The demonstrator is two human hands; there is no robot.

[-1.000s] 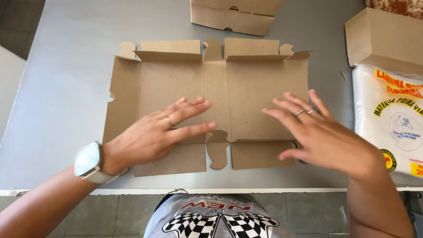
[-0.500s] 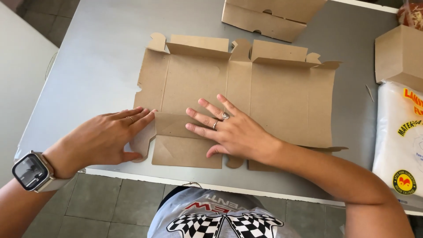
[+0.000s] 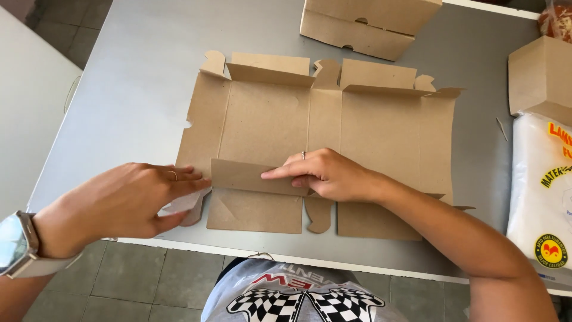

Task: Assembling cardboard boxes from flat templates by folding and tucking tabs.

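Hands meet on the near-left flap (image 3: pixel 250 176) of the flat cardboard blank (image 3: pixel 322 131), which lies long axis left-to-right on the grey table (image 3: pixel 119 89). The left hand (image 3: pixel 128 200) cups the flap's left end, fingers loosely curled; the right hand (image 3: pixel 325 174) presses it with flat fingers (pinching nothing). Half a second ago the flap lay lower and the right hand's fingers were spread; finished boxes (image 3: pixel 363 24) sit beyond.

packing workshop (flat cardboard boxes (image 3: pixel 322 128), steel table (image 3: pixel 131 89))

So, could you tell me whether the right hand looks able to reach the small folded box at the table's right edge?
Probably yes: the right hand rests on the flat cardboard blank, and only bare table lies between it and the small folded box.
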